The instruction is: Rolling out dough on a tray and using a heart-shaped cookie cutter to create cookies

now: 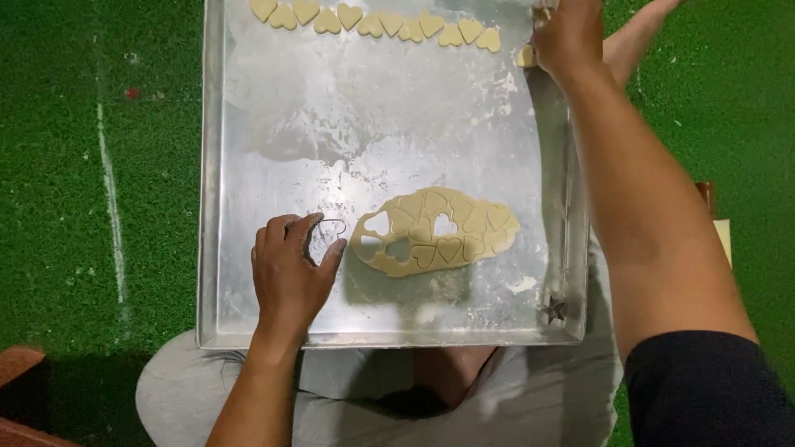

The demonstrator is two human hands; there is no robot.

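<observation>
Green turf all around, and a floured metal tray [248, 124] sits across the person's lap. Left hand [290, 269] lies low on the tray, fingers curled around a heart-shaped metal cutter [330, 236], just beside the rolled dough sheet [435, 232] scored with hearts. Right arm stretches far forward, right hand [567, 37] pinching a cut dough heart [527, 56] at the tray's far right corner, ending the row of hearts [377, 21]. A star cutter [553, 309] rests near right.

Bright overhead light, tray [248, 165] glare, soft shadows
</observation>
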